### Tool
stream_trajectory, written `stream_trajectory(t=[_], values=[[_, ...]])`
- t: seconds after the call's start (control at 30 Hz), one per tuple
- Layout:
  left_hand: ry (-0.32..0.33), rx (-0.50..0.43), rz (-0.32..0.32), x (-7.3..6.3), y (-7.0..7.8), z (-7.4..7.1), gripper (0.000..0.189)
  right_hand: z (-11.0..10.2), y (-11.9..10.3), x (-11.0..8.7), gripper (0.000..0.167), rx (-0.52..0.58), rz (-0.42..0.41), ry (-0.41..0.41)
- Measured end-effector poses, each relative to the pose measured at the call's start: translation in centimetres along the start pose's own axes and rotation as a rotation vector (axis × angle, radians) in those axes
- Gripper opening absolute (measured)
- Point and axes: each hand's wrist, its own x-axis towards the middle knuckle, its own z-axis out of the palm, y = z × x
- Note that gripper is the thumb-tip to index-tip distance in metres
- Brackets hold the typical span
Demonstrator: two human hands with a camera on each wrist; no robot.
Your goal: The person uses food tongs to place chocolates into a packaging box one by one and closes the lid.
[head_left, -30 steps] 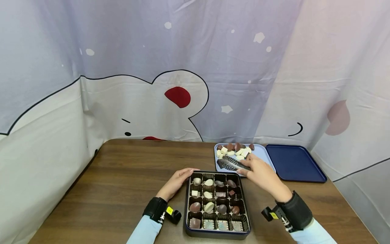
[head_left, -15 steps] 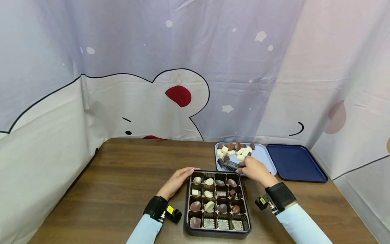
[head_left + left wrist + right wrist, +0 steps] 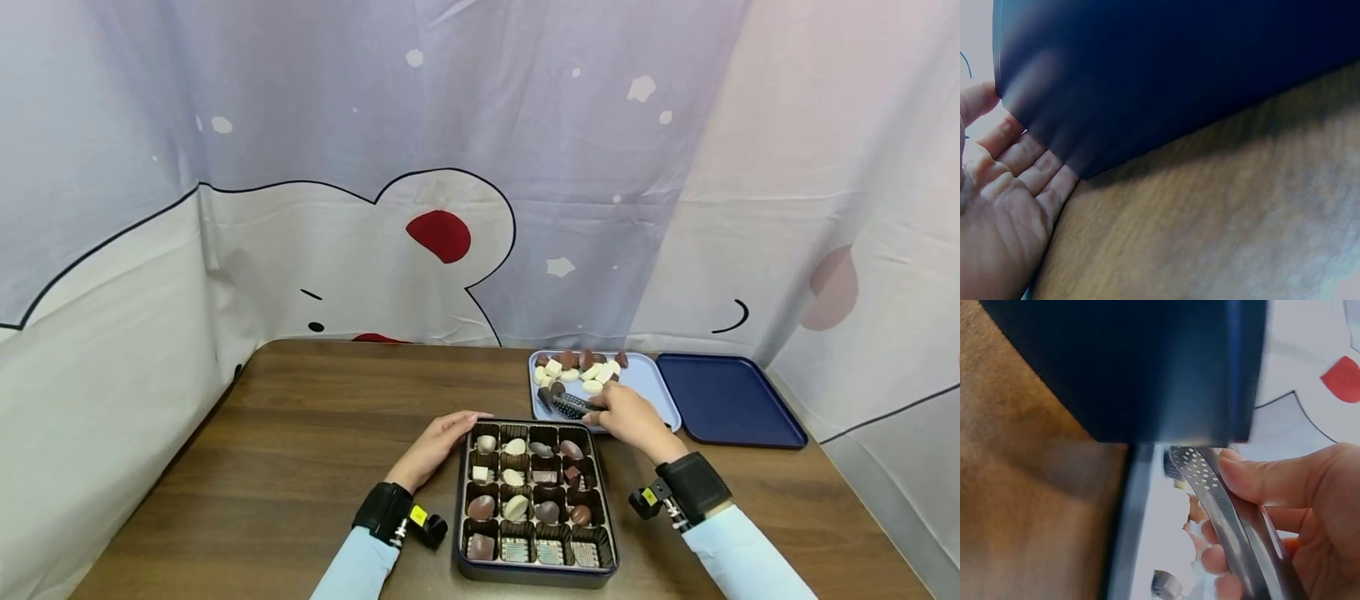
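Note:
A dark box with a divided insert of chocolates stands at the table's near middle. White, brown and dark chocolates sit in its rows; three compartments of the nearest row show ridged bottoms. My left hand rests at the box's far left corner; in the left wrist view its fairly straight fingers touch the corner. My right hand grips metal tongs with perforated ends. The tongs reach over the light blue tray, their tips beside a dark chocolate; whether they touch it, I cannot tell.
Several white and brown chocolates are gathered on the tray's far left part. A dark blue lid or tray lies to its right. The wooden table ends at a printed curtain behind.
My right hand has moved a little left and down with the tongs, and a dark chocolate now shows by the tips. The tongs have narrowed slightly. My left hand and the box stay put.

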Motion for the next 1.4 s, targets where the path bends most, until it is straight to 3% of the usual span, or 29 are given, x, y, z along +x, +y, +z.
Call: stream_trajectory(t=[0.2,0.37,0.5,0.63,0.77,1.13,1.4], values=[[0.0,0.011,0.001,0.1,0.0,0.0,0.043,-2.4,-0.1,-1.7,0.025,0.11,-0.042,0.029],[0.006,0.013,-0.008,0.1,0.0,0.0,0.043,-4.1,-0.7,-3.8,0.04,0.112,-0.23,0.018],[0.006,0.008,-0.011,0.0,0.1,0.0,0.044,-4.9,-1.9,-5.7,0.043,0.116,-0.372,-0.077],[0.002,-0.003,-0.016,-0.1,0.2,0.0,0.044,-4.9,-3.4,-7.5,0.038,0.121,-0.455,-0.186],[0.004,-0.003,-0.018,-0.1,0.3,0.1,0.044,-4.4,-4.8,-8.8,0.034,0.056,-0.525,-0.238],[0.001,0.004,-0.017,0.0,0.0,0.1,0.044,-3.5,-6.4,-10.1,0.034,-0.028,-0.443,-0.327],[-0.002,-0.005,-0.006,0.0,0.1,0.0,0.043,-3.4,-6.0,-9.6,0.041,0.009,-0.485,-0.303]])
